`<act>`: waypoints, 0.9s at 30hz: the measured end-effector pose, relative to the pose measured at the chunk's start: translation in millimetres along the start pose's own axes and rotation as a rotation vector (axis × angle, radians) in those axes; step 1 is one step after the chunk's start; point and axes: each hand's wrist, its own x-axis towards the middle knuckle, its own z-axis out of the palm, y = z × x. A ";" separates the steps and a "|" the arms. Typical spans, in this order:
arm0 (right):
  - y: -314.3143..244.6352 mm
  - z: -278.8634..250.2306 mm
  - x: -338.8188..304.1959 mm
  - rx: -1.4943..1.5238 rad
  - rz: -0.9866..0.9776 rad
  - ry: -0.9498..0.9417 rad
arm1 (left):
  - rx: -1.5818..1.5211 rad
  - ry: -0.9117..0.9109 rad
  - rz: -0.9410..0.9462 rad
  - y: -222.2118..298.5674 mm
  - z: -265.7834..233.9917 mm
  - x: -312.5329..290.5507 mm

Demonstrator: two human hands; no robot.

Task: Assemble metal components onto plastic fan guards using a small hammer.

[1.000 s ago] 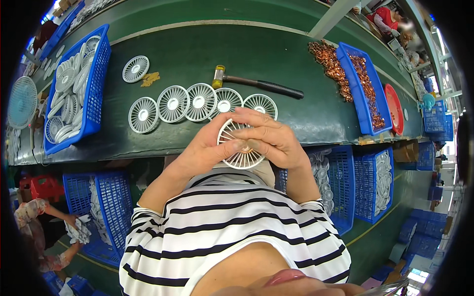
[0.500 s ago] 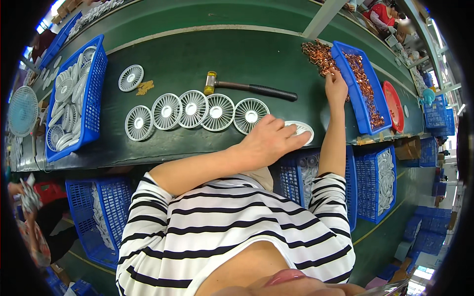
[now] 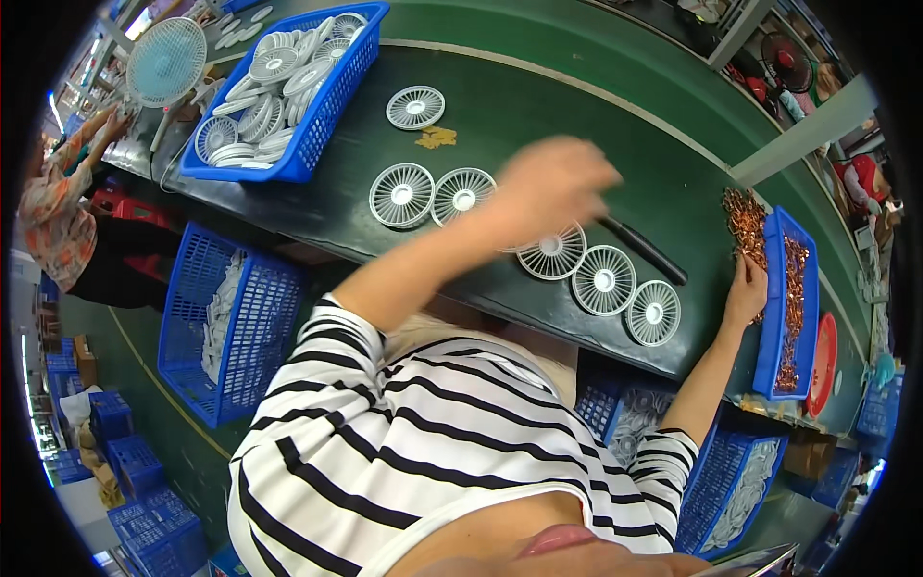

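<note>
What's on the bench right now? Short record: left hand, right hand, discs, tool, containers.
left hand: blurred, above bench; grip unclear
right hand: at copper-coloured pile; grip unclear
discs: row of white spoked discs, partly hidden by left arm; single disc beyond row
tool: black handle; other end hidden
containers: blue basket with white discs, left; blue tray with copper-coloured pieces and red dish, right

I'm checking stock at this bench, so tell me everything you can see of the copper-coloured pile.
The pile is a loose heap of small, shiny, copper-coloured pieces, metal by their look, too small to make out singly. It lies on the green table, just left of the blue tray. The right hand hides part of it, fingertips apparently touching it.
</note>
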 end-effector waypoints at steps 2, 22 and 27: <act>-12.9 -0.7 -0.4 0.051 -0.057 0.074 | 0.230 0.050 -0.212 -43.1 -40.8 -7.1; -247.8 -72.2 -91.0 0.588 -0.424 0.135 | -0.474 0.397 -0.596 -7.5 -56.2 -54.4; -282.7 -75.0 -96.7 0.752 -0.567 0.093 | -1.036 0.327 -0.658 40.2 -24.1 -64.2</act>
